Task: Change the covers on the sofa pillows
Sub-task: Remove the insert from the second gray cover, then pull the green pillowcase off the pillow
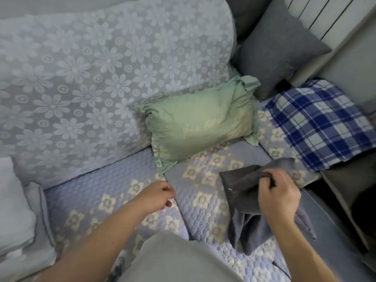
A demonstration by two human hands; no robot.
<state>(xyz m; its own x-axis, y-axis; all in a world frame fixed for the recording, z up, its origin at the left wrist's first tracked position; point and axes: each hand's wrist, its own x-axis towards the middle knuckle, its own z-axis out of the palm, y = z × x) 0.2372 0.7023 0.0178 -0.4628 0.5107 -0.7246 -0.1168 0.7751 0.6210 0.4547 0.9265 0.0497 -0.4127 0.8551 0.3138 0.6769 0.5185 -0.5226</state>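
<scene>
Over the quilted sofa seat [126,180], the right hand [278,194] has its fingers [266,179] curled around a limp gray cover [242,192], which looks light and soft and is probably best taken at its open edge. The left hand [156,197] hangs loosely curled, holding nothing. A green pillow [199,123] lies just behind, with a plaid pillow [321,123] and a gray pillow [278,49] nearby, none blocking the way.

Both forearms [105,231] enter from the frame's lower edge bare and sleeveless, with what appears to be a grey garment [173,259] at bottom centre.
</scene>
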